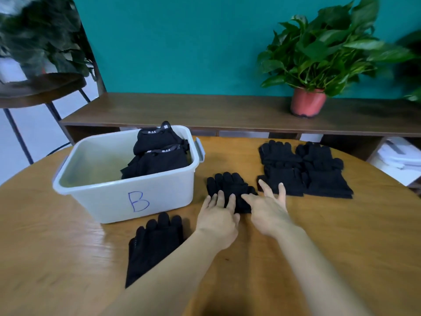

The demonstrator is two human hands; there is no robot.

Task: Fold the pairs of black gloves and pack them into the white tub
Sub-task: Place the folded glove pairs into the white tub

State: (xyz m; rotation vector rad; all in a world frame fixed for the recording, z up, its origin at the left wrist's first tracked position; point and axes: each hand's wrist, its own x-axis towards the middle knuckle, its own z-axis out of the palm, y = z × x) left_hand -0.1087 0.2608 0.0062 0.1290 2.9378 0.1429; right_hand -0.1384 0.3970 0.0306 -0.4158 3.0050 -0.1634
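Black glove pair (227, 185) beneath left hand (218, 217) and right hand (270, 210) — fingers straight; right's apparently hovering

bright, even light; edges blurred and warped.

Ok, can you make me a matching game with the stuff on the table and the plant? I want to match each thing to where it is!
Things:
1. tub
2. pot
3. folded gloves
4. middle glove

Places:
A. on the shelf
B. under the left hand fingers
C. on the table, with a blue B on its side
D. inside the tub

Pairs: 1-C, 2-A, 3-D, 4-B
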